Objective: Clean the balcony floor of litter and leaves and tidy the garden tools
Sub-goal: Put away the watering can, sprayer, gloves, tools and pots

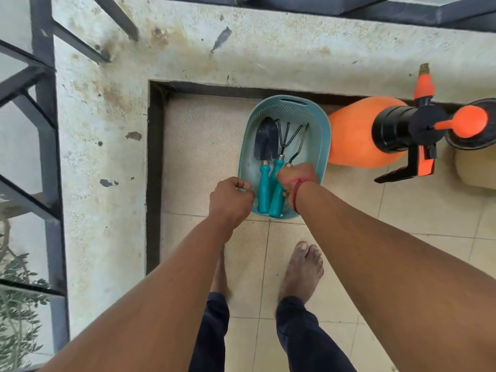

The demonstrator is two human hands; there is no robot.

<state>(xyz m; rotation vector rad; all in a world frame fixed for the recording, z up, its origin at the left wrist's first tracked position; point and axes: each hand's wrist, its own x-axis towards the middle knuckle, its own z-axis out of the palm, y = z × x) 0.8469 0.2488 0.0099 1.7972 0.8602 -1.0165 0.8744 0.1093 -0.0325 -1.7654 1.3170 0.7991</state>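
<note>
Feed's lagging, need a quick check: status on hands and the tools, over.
Left hand grips basket rim. Right hand holds weeder handle, inside basket. Trowel and fork already lying in. Sprayer close beside basket, not blocking.

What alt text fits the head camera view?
Seen from above, a person's right hand holds a garden tool in a teal basket beside a trowel and a hand rake, while the left hand grips the basket's rim. An orange sprayer sits to its right.
</note>
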